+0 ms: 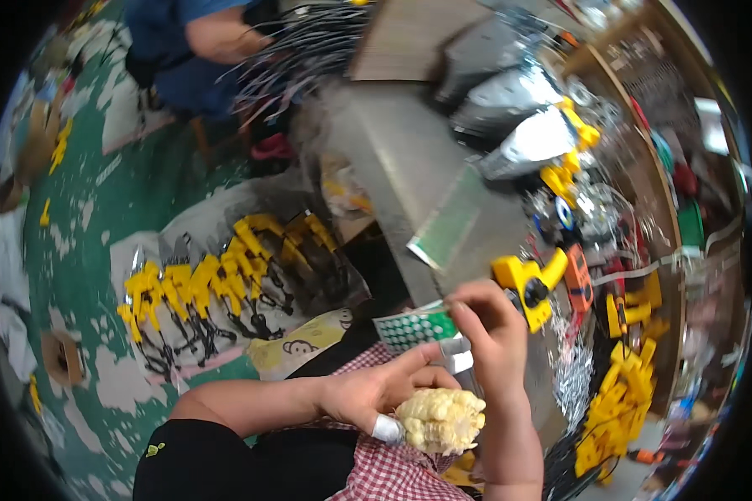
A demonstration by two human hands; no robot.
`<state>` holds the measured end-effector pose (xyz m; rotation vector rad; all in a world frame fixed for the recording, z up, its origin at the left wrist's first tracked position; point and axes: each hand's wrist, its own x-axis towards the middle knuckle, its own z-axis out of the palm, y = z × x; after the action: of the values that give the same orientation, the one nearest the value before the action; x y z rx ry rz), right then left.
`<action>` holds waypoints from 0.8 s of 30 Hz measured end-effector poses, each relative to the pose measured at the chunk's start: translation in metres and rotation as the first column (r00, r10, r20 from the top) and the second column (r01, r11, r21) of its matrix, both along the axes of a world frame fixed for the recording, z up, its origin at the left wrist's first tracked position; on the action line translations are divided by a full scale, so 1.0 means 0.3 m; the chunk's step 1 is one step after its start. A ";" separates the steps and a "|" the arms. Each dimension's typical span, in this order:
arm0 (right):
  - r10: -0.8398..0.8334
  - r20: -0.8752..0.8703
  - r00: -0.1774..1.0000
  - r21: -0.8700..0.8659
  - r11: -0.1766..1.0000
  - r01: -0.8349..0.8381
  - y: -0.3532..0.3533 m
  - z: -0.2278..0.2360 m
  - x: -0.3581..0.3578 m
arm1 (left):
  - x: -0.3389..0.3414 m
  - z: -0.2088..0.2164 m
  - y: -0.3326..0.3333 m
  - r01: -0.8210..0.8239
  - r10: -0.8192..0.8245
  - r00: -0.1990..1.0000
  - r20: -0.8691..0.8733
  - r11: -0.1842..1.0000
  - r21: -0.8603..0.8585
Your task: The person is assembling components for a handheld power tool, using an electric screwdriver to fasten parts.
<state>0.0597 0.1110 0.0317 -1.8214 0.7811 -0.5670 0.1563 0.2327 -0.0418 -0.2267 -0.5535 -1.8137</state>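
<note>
My left hand (380, 391) holds a piece of pale yellow corn cob (441, 422) between thumb and fingers, over my lap. White tape wraps its thumb and a fingertip. Just above, my right hand (495, 330) pinches the edge of a green sheet with rows of whitish dots (414, 330). The left index finger reaches to the lower edge of this sheet; whether it grips it I cannot tell. Beyond the right hand, a yellow plastic tool housing (528, 284) lies on the grey workbench (384, 159), beside an orange meter-like device (578, 278).
Another clear-and-green strip (447, 219) lies on the bench. Silvery bags (510, 108) stand at the back, and yellow housings (618, 409) pile up at right. On the floor at left, several yellow cabled parts (200, 288) rest on sheeting. A co-worker (196, 58) handles grey cables (309, 50).
</note>
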 end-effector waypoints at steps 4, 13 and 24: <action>0.315 -0.251 0.915 0.242 0.936 -0.256 -0.053 -0.131 0.326 | 0.132 -0.076 0.081 -0.144 0.144 0.990 0.005 0.989 -0.017; 0.008 -0.709 0.705 -0.690 0.194 -0.697 -0.217 -0.502 0.778 | 0.320 -0.197 0.139 -0.332 0.330 0.943 0.032 0.939 0.086; -0.404 -0.373 0.835 -0.676 0.735 0.054 -0.504 -0.750 0.863 | 0.329 -0.319 0.134 -0.350 0.353 0.936 0.012 0.922 0.164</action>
<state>0.3186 -0.0403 -0.1935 -2.5971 1.3080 -0.5739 0.2550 0.2730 -0.1377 -0.0265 -0.4004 -1.4946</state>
